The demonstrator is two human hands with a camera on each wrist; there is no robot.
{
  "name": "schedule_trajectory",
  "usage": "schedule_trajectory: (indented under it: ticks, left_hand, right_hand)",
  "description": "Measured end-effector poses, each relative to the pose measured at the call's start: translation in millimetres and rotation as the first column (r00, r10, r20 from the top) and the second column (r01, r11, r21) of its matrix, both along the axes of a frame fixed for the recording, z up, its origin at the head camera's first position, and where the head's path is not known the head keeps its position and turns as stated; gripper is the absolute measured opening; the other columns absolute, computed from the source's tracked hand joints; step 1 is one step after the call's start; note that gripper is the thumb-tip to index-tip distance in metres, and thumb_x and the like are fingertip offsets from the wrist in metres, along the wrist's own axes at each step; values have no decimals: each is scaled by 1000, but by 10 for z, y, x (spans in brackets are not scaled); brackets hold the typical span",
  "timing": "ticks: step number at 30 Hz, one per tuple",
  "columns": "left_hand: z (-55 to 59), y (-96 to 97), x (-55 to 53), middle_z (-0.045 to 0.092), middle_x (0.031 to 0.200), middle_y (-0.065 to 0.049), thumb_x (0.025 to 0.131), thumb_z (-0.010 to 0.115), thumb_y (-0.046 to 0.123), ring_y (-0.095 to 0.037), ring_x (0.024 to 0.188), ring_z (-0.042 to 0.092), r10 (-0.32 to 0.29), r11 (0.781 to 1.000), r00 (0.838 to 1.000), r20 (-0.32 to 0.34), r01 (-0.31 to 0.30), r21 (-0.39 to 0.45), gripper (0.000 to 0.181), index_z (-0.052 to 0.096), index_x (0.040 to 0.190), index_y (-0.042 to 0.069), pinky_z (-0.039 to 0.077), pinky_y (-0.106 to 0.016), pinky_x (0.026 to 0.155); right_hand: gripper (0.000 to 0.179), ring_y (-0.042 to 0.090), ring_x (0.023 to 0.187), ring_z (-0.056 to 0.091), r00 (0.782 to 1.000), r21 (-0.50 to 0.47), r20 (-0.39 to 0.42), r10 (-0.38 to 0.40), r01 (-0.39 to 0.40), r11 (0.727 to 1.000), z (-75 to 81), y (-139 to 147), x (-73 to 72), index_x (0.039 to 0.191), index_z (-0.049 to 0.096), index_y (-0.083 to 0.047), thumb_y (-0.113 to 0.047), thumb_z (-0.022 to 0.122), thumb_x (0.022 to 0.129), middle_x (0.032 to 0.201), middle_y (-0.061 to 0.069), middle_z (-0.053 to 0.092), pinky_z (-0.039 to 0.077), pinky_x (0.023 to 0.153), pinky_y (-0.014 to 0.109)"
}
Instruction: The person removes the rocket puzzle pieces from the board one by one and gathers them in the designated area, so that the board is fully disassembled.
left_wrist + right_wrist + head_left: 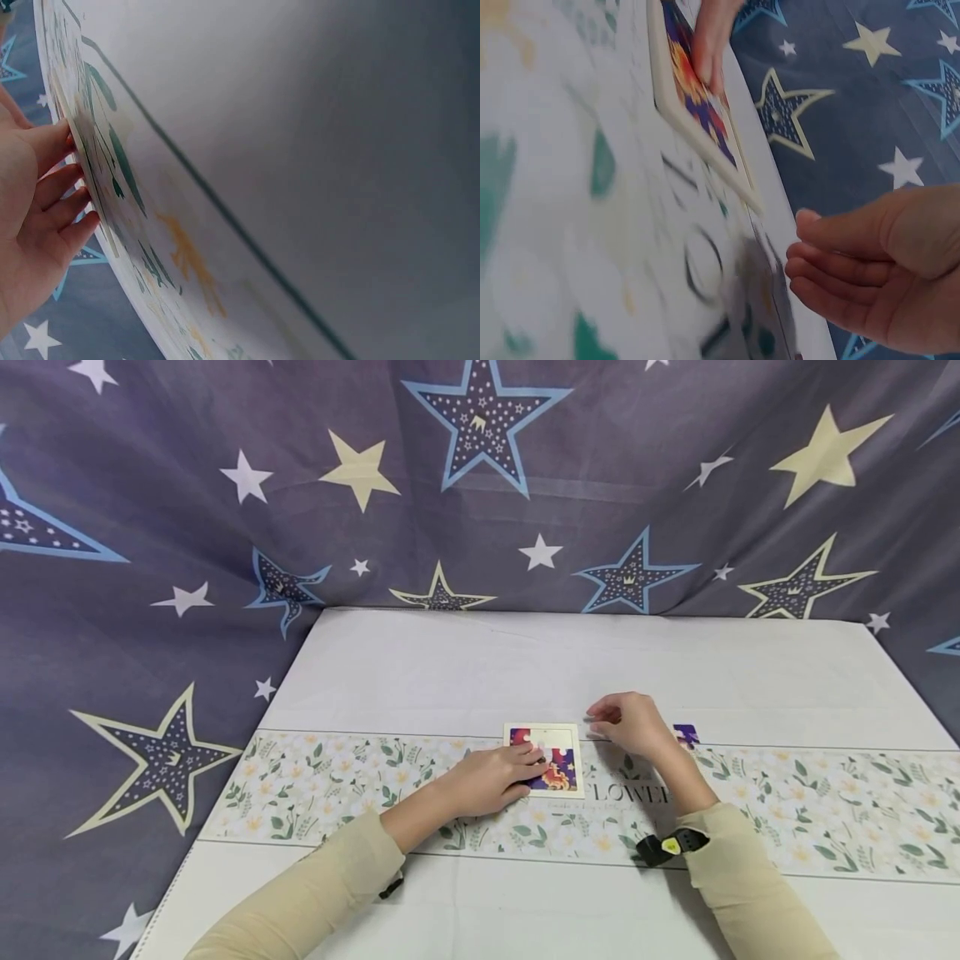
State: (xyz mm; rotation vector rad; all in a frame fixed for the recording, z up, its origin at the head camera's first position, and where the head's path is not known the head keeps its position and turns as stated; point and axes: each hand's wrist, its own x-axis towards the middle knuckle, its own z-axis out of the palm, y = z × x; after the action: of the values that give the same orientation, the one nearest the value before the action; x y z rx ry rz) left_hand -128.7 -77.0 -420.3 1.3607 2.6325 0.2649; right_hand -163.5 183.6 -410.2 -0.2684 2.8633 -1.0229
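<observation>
Beige cloth forms the left sleeve (300, 885), and from it the left hand (487, 777) lies across the left side of the frame (579, 768), its fingers loosely extended, resting there rather than gripping, as far as I can judge. The frame sits flat on the desk (435, 668). Fitted puzzle pieces (558, 777) in purple and orange fill its lower right, and red shows at upper left; what lies under the fingers is hidden. A pale gap (557, 738) remains at upper right, so the picture looks mostly built but unfinished. Just beyond the frame's right edge hovers the right hand (632, 723), thumb and fingers softly bent, nothing visible between them. Farther right, past the wrist, a loose purple piece (684, 732) lies on the desk, unplaced.
</observation>
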Motion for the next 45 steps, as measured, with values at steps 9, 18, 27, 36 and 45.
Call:
schedule_trajectory:
  ticks: [9, 18, 27, 36, 45]
  left_hand:
    - [-20, -7, -14, 47, 149, -3, 100, 50, 30, -21, 142, 41, -8, 1000, 1000, -6, 8, 7, 42, 51, 141, 17, 43, -37, 110]
    - [-10, -5, -17, 46, 149, -4, 100, 51, 30, -21, 141, 41, -5, 1000, 1000, -2, 5, -4, 43, 51, 141, 16, 45, -38, 109]
    - [4, 10, -15, 47, 149, -5, 100, 50, 30, -22, 141, 41, 3, 1000, 1000, 13, -3, -7, 43, 50, 141, 16, 45, -38, 108]
    - [43, 4, 7, 46, 149, -6, 99, 52, 26, -25, 141, 41, 4, 1000, 999, 47, -5, 19, 42, 53, 139, 12, 46, -41, 107]
    - [91, 5, -30, 49, 147, -6, 98, 55, 22, -23, 137, 46, -3, 1000, 1000, 26, 4, -10, 40, 55, 138, 16, 53, -40, 98]
  right_hand:
    - [18, 19, 79, 67, 981, -90, 29, 192, -189, 978, -20, -274, 33, 101, 72, -1, -4, 71, 84, 89, 11, 73, 57, 74, 33]
    - [17, 14, 76, 64, 976, -83, 7, 216, -215, 973, -93, -492, 22, 97, 72, -2, -1, 74, 80, 85, 10, 71, 56, 70, 27]
    - [25, 17, 78, 64, 971, -48, 1, 238, -238, 970, -93, -584, 5, 104, 71, -1, 4, 72, 79, 88, 12, 68, 56, 71, 29]
    - [28, 16, 76, 62, 958, -16, 32, 284, -283, 959, -72, -609, -32, 105, 70, -3, 7, 71, 79, 87, 12, 66, 56, 69, 27]
    - [29, 15, 74, 61, 962, -29, 52, 267, -266, 963, -53, -601, -31, 106, 70, -3, 6, 71, 79, 86, 11, 65, 55, 68, 26]
